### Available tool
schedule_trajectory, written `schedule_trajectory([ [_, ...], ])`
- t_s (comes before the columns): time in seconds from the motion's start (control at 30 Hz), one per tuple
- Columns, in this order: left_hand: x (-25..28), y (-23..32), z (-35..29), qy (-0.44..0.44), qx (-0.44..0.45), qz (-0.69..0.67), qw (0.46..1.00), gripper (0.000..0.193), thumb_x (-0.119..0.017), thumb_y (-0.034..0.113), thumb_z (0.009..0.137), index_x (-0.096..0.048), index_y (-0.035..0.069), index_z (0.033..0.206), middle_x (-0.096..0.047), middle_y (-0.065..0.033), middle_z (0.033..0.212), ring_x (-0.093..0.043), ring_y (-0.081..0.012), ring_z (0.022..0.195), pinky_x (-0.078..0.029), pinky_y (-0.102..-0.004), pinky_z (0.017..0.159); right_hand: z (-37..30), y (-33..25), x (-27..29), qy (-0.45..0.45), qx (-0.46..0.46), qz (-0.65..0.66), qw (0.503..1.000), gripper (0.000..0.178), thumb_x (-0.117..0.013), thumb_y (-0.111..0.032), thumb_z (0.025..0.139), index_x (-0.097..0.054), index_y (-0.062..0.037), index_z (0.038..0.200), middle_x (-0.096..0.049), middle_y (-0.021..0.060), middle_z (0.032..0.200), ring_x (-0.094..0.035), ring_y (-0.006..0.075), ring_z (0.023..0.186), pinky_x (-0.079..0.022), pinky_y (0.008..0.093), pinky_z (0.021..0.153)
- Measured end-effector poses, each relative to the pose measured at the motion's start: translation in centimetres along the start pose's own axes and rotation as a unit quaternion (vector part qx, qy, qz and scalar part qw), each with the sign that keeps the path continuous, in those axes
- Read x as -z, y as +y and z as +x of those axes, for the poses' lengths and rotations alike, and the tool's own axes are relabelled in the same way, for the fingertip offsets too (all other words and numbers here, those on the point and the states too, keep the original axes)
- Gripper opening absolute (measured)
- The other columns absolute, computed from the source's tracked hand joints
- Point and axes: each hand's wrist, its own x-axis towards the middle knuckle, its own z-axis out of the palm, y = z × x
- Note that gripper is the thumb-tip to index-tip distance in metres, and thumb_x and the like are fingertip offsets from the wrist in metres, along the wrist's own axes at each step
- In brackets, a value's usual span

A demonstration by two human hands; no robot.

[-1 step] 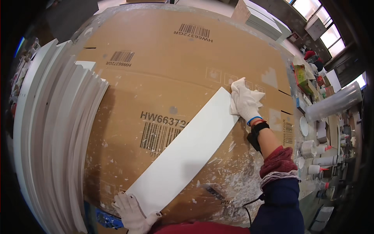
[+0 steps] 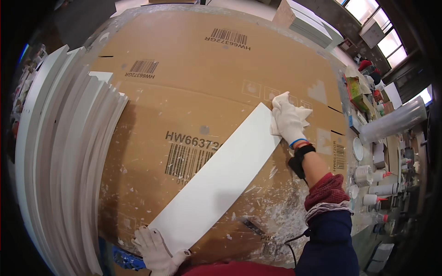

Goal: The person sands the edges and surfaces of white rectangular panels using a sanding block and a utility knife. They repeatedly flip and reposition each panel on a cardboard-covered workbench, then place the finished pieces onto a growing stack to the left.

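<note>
A long, flat white board (image 2: 216, 181) lies diagonally across the cardboard, its near end at the lower left. Over that end rests my left hand (image 2: 159, 253) in a white knit glove, fingers stretched out along one edge and thumb apart toward the other. My right hand (image 2: 290, 122), gloved in white too, is closed on a white cloth (image 2: 301, 113) at the board's far end, where cloth and hand meet the edge. The fingertips of the right hand are partly hidden by the cloth.
Flattened cardboard (image 2: 184, 50) covers the table, with white flakes scattered near the front. A row of white panels (image 2: 69, 156) stands on the left. Stacked boards (image 2: 308, 23) sit at the far right. Bottles (image 2: 370, 199) and a clear plastic roll (image 2: 396, 120) line the right side.
My right hand and forearm have shifted very slightly left at the board's far end, with the cloth still held. The left hand and the board look unmoved.
</note>
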Motion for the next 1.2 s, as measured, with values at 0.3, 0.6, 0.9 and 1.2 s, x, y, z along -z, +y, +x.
schedule_trajectory([
  [0.3, -1.2, -0.6, -0.7, 0.016, 0.008, 0.003, 1.0, 0.111, -0.063, 0.064, 0.07, -0.017, 0.003, 0.15, -0.015, -0.0311, 0.152, -0.012, -0.0527, 0.14, -0.011, -0.0618, 0.112, -14.2, -13.3, 1.1, -0.244, 0.353, 0.006, 0.903, 0.039, -0.066, -0.015, 0.073, -0.058, -0.0129, 0.111, -0.06, 0.0061, 0.095, -0.064, 0.0226, 0.083, -0.054, 0.0353, 0.065],
  [0.6, -0.2, 0.4, 0.0, 0.04, -0.019, -0.055, 0.997, 0.111, -0.074, 0.055, 0.063, -0.023, 0.0, 0.145, -0.018, -0.0326, 0.15, -0.016, -0.0546, 0.137, -0.01, -0.0682, 0.108, -0.1, 4.4, -2.1, 0.083, 0.091, -0.187, 0.974, 0.026, -0.052, -0.014, 0.093, -0.051, -0.0088, 0.118, -0.058, 0.0167, 0.095, -0.06, 0.035, 0.082, -0.05, 0.0446, 0.068],
  [0.9, 3.5, 0.1, 1.4, 0.022, 0.014, -0.169, 0.985, 0.091, -0.078, 0.044, 0.056, -0.042, -0.004, 0.125, -0.036, -0.0257, 0.126, -0.033, -0.0413, 0.118, -0.026, -0.057, 0.098, -12.1, -16.6, -2.7, -0.1, 0.292, -0.024, 0.951, 0.035, -0.051, -0.01, 0.085, -0.053, -0.0138, 0.12, -0.057, 0.0119, 0.101, -0.061, 0.0328, 0.081, -0.052, 0.0421, 0.068],
  [1.2, -0.2, -8.4, -3.1, 0.387, 0.188, -0.802, 0.414, 0.05, -0.039, 0.033, 0.103, -0.045, -0.008, 0.13, -0.049, -0.0237, 0.134, -0.046, -0.034, 0.126, -0.038, -0.0467, 0.107, -33.3, -33.7, -6.4, -0.342, 0.549, 0.189, 0.739, 0.047, -0.055, -0.014, 0.085, -0.045, -0.0058, 0.13, -0.059, 0.0144, 0.108, -0.065, 0.0252, 0.077, -0.051, 0.0351, 0.059],
])
